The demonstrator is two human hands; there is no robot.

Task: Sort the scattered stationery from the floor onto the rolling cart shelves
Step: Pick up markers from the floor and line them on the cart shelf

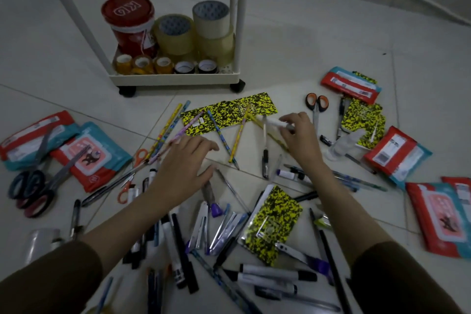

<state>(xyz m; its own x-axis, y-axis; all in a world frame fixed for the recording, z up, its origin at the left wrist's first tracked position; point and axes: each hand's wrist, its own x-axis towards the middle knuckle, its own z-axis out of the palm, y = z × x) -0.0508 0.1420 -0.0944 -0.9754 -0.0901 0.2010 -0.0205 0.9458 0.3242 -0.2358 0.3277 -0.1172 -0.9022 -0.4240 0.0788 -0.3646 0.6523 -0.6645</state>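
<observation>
- one shelf of the rolling cart (175, 79) already holds tape rolls (175, 33)
- most stationery (229, 224) lies scattered on the floor
- right hand (298, 132) grips a white marker (276, 123)
- left hand (183, 160) hovers, fingers relaxed, above pencils (168, 130)

Bare tile floor (293, 58) right of the rolling cart (175, 79) – open passage. Cart's bottom shelf packed with tape rolls (175, 33) and red tub (130, 23). Near floor crowded – pens (178, 250), scissors (316, 107), packets (91, 155).

White tiled floor (331, 41) lay strewn with pens (181, 250), pencils (237, 135), scissors (316, 107), yellow-black notebooks (229, 116), wipe packs (93, 155), rolling cart (175, 79) stood behind
</observation>
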